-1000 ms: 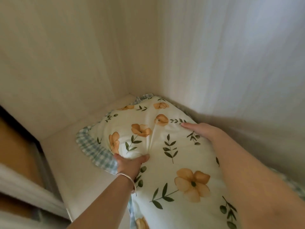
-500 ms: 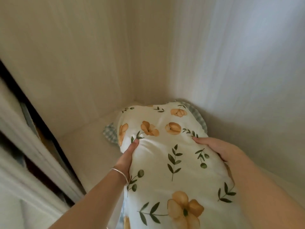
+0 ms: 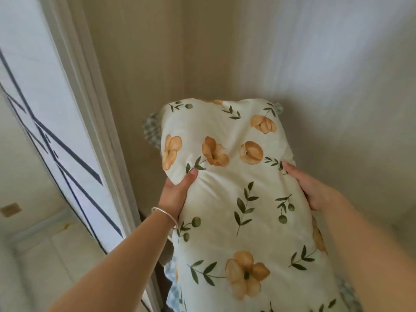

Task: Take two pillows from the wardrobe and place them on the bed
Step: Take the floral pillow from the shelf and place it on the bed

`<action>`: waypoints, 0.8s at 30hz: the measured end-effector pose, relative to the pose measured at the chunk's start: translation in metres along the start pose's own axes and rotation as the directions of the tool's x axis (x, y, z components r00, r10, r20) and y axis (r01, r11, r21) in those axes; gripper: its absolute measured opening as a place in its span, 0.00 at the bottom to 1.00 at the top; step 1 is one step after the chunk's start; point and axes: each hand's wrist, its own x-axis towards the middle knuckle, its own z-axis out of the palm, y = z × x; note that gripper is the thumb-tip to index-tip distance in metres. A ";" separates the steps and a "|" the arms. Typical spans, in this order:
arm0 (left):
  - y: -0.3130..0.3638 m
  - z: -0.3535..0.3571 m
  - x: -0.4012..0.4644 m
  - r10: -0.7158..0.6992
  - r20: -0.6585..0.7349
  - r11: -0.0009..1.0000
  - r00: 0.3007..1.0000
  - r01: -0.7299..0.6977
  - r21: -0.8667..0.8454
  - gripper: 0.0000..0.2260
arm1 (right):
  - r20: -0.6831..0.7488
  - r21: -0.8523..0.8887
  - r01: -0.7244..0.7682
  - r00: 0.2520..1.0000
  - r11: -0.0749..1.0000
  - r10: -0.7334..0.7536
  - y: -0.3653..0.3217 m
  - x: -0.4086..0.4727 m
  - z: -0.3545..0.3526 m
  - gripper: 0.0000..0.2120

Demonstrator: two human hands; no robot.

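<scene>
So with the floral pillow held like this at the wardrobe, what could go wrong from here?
1. The left hand and right hand only squeeze the sides of the floral pillow; soft filling could let it slip.
2. The checked frill sticks out on the side nearest the wardrobe's door frame and might catch there.
3. The raised pillow fills much of the view, so footing on the way out may be hidden.

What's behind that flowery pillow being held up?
Behind the pillow are the wardrobe's pale walls, meeting in a corner. A checked frill peeks out at its left edge. The shelf and any second pillow cannot be seen; the pillow covers that area.
</scene>
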 end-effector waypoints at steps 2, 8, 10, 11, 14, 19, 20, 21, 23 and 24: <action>0.011 -0.006 -0.022 0.045 0.006 0.999 0.999 -0.045 0.009 0.22 | -0.014 0.012 0.035 0.999 0.999 -0.035 0.005 -0.029 0.007 0.25; 0.034 -0.018 -0.083 0.148 0.014 0.988 0.989 -0.148 0.043 0.24 | -0.044 0.074 0.099 0.994 0.992 -0.096 0.029 -0.102 0.029 0.10; 0.038 -0.019 -0.104 0.168 0.002 0.984 0.986 -0.168 0.060 0.28 | -0.125 0.070 0.163 0.980 0.984 -0.154 0.037 -0.114 0.034 0.15; 0.041 -0.019 -0.115 0.184 -0.011 0.981 0.983 -0.183 0.065 0.28 | -0.183 0.047 0.201 0.965 0.978 -0.190 0.041 -0.116 0.037 0.20; 0.045 -0.025 -0.146 0.235 -0.085 0.970 0.968 -0.227 0.087 0.26 | -0.260 -0.035 0.299 0.918 0.954 -0.298 0.047 -0.131 0.051 0.17; 0.047 -0.051 -0.197 0.261 -0.225 0.964 0.939 -0.242 0.109 0.31 | -0.221 -0.031 0.407 0.888 0.913 -0.404 0.061 -0.155 0.080 0.11; 0.047 -0.057 -0.207 0.266 -0.260 0.963 0.928 -0.242 0.120 0.32 | -0.211 -0.022 0.429 0.881 0.903 -0.424 0.064 -0.160 0.088 0.07; 0.047 -0.063 -0.217 0.281 -0.293 0.958 0.914 -0.251 0.137 0.32 | -0.202 -0.005 0.452 0.873 0.892 -0.443 0.066 -0.163 0.096 0.05; 0.047 -0.079 -0.237 0.308 -0.365 0.949 0.879 -0.260 0.176 0.32 | -0.176 0.037 0.475 0.869 0.879 -0.462 0.070 -0.170 0.116 0.04; 0.046 -0.087 -0.247 0.309 -0.402 0.949 0.862 -0.256 0.182 0.33 | -0.159 0.053 0.478 0.871 0.877 -0.465 0.072 -0.173 0.128 0.06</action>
